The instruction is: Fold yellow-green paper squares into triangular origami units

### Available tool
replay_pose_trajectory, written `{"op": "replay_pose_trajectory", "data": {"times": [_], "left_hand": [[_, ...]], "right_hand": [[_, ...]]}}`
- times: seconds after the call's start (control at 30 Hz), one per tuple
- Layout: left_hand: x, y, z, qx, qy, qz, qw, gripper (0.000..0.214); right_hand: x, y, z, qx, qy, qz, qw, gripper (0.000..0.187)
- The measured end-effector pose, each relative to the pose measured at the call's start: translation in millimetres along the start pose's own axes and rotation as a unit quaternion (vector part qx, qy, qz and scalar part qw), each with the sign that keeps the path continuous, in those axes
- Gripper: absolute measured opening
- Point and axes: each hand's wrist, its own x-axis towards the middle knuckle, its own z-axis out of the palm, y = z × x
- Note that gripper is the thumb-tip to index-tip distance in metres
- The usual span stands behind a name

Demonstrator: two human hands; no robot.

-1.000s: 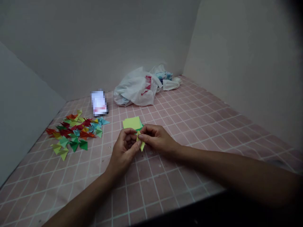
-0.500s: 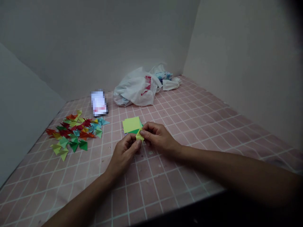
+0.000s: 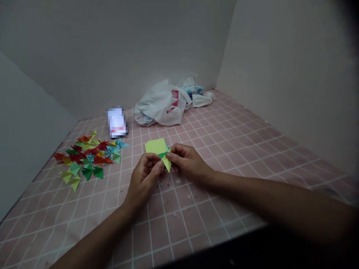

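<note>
Just below the frame's middle, the left hand [image 3: 146, 172] and right hand [image 3: 188, 160] pinch a folded yellow paper [image 3: 167, 163] with nearly closed fingers, and it seems light, easy to crumple, and best held by its edges.

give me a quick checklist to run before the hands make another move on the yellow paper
1. Left hand on the yellow paper: ok, pinching it.
2. Right hand on it too: ok, thumb and fingers at its upper end.
3. Spare sheets near: ok, just beyond the hands.
4. Folded pieces apart from the hands: ok, off to the left.
5. Phone screen readable: not ok, pixelated.
6. Creases sharp: cannot tell, too small.
</note>
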Motion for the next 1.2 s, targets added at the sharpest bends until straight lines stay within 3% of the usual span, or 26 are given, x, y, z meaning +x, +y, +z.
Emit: {"op": "replay_pose_trajectory", "data": {"times": [0.17,0.37,0.5,0.67,0.8,1.2], "left_hand": [[-0.3,1.0,-0.2,0.033,0.004,-0.012,0.999,0.017],[2.7,0.6,-1.7,0.037,0.005,0.018,0.999,0.016],[4.5,-2.3,-2.3,0.075,0.003,-0.005,0.997,0.012],[8.2,-8.9,-1.8,-0.078,0.005,-0.120,0.990,0.015],[11.2,-7.0,-2.0,-0.185,0.037,-0.160,0.969,0.021],[12.1,-6.1,-4.0,-0.241,0.015,-0.185,0.953,0.020]], "right_hand": [[-2.3,-1.0,1.2,-0.016,0.001,0.001,1.000,0.026],[0.2,3.0,-0.6,0.063,-0.024,0.058,0.996,0.029],[0.9,3.8,-1.3,0.078,-0.058,0.079,0.992,0.029],[1.4,4.1,-1.3,0.084,-0.051,0.067,0.993,0.032],[1.5,4.0,-0.2,0.056,-0.043,0.061,0.996,0.022],[-1.8,-3.3,3.8,-0.022,-0.037,-0.015,0.999,0.008]]}}
